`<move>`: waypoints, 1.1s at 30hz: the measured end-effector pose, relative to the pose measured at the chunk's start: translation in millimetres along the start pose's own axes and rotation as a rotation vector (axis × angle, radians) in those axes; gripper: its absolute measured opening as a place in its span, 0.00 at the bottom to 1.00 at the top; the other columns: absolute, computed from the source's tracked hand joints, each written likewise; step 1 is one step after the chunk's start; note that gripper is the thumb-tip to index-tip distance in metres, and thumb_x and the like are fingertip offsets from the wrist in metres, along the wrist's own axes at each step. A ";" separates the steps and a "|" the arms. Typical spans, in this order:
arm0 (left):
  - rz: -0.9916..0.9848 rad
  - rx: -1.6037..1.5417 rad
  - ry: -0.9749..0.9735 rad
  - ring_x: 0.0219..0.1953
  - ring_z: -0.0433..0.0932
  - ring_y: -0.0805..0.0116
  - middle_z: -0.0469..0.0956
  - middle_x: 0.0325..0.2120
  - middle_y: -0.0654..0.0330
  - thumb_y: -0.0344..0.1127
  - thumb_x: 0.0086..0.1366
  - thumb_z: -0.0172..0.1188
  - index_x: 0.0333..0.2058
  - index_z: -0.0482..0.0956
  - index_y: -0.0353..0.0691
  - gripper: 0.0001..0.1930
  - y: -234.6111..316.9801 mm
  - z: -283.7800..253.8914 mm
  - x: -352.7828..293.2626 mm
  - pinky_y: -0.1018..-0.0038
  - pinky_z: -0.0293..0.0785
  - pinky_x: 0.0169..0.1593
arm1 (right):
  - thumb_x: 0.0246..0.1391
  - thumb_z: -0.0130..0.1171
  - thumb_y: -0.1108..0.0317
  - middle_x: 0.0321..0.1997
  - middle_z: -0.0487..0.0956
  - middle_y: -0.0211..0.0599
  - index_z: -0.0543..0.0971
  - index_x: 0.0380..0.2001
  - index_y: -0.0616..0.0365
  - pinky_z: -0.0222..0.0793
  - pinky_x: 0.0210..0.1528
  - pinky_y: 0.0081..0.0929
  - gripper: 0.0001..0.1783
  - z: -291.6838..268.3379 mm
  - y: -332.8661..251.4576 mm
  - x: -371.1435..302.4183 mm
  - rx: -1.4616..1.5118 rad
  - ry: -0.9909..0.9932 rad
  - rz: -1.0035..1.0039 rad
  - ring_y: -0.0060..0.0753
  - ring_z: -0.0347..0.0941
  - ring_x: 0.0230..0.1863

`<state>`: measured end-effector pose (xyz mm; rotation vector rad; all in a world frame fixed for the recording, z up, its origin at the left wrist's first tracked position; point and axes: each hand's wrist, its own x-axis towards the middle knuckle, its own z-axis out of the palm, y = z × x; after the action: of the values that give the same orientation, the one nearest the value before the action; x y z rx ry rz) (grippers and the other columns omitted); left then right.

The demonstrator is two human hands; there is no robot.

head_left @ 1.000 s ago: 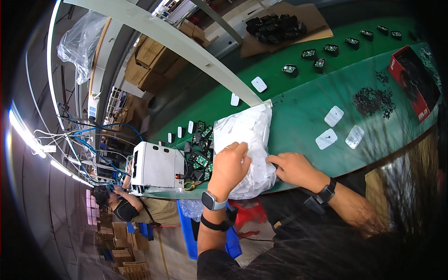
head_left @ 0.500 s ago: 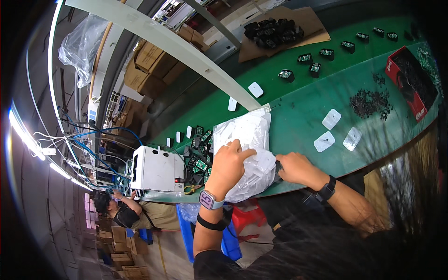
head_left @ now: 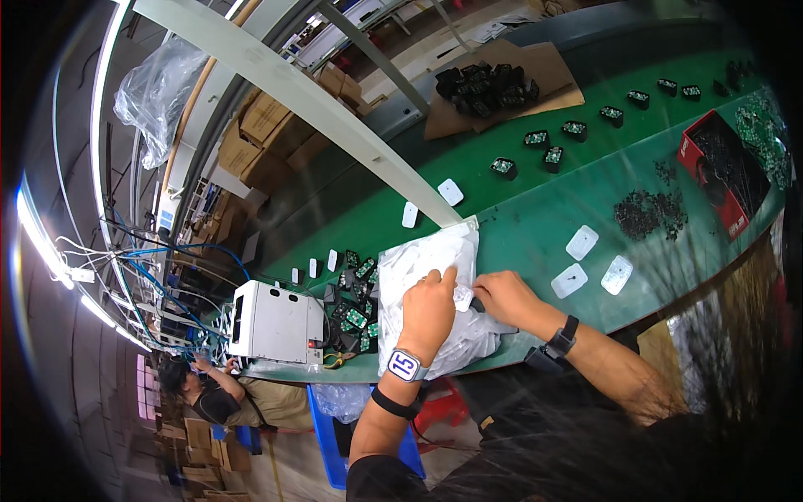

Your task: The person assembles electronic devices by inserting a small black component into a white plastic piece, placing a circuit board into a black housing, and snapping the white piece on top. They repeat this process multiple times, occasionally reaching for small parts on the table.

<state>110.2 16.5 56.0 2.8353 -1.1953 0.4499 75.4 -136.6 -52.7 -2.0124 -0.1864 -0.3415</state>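
Note:
A clear plastic bag full of white plastic pieces lies on the green table in front of me. Over it, my left hand is closed, pinching a small white plastic plate by its edge. My right hand is closed too, its fingertips against the plate's right side. A small dark piece shows just below those fingertips; its kind is too small to make out. Right of my hands lie three white rounded plates, at least one with a dark spot in its middle.
A pile of small black parts and a red box sit to the right. Black housings with green boards line the far green strip. Left stand a white machine and more boards. A slanted post crosses ahead; a person works far left.
My two hands have come together, the right one moving left to the plate. The dark piece at the right fingertips is now mostly hidden. The whole view has shifted slightly.

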 end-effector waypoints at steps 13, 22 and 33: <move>-0.599 -0.048 0.417 0.20 0.77 0.47 0.80 0.20 0.50 0.32 0.64 0.61 0.26 0.81 0.36 0.09 -53.3 11.7 -18.4 0.57 0.70 0.25 | 0.49 0.60 0.70 0.27 0.82 0.52 0.81 0.28 0.62 0.77 0.35 0.47 0.06 -10.2 14.5 6.0 -0.535 -0.124 0.121 0.56 0.81 0.31; -0.033 -0.453 0.184 0.37 0.76 0.50 0.76 0.34 0.49 0.25 0.59 0.62 0.39 0.79 0.36 0.09 22.7 2.2 -38.0 0.60 0.72 0.40 | 0.54 0.64 0.66 0.32 0.81 0.44 0.79 0.39 0.59 0.77 0.40 0.40 0.11 -74.9 -11.5 -12.9 -0.301 -0.018 0.061 0.49 0.79 0.37; 0.104 -0.401 -0.165 0.51 0.73 0.50 0.75 0.52 0.44 0.30 0.56 0.59 0.46 0.78 0.34 0.18 69.1 69.9 -39.4 0.57 0.65 0.56 | 0.46 0.71 0.70 0.38 0.79 0.39 0.80 0.37 0.59 0.72 0.45 0.37 0.14 -118.2 -12.8 -93.9 -0.322 0.143 0.075 0.45 0.75 0.43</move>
<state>52.9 -14.5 -27.5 2.5110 -1.2926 -0.0263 -35.8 -234.9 -22.1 -2.2940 0.0370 -0.4915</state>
